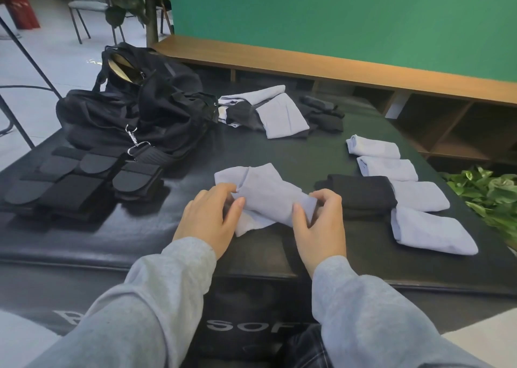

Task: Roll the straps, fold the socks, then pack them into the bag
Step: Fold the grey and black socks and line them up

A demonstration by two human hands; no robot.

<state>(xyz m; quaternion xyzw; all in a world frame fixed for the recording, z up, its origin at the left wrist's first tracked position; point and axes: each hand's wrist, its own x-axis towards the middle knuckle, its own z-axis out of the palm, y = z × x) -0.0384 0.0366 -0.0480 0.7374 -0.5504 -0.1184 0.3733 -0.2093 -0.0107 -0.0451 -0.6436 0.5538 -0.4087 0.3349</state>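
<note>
**Both hands on the sock, mid-fold**

Here we are at the near edge of the dark padded table, and the pale lavender knit sock lies right in front of the person, between both hands. The left hand has its thumb and fingers pinching the sock's left portion; the right hand curls its fingers round the right end, thumb pressing the fabric from the near side. So each grip is pinching cloth, neither one spread.

This looks soft, light and floppy: thin stretchy knit that will sag and spring back unless held flat. Best judged hold is at the two ends, just where the fingers are, so the fold stays square.

Off to the right, a row of folded socks sits neatly, mostly lavender with one black ribbed bundle among them. Further back, an unfolded heap of lavender and dark socks waits. To the left, flat black straps with rounded tabs, stiff-looking and matte, lie stacked beside the crumpled black fabric bag, its mouth gaping and a metal clip hanging at its front.

Folding seems well along; packing not yet begun.
</note>
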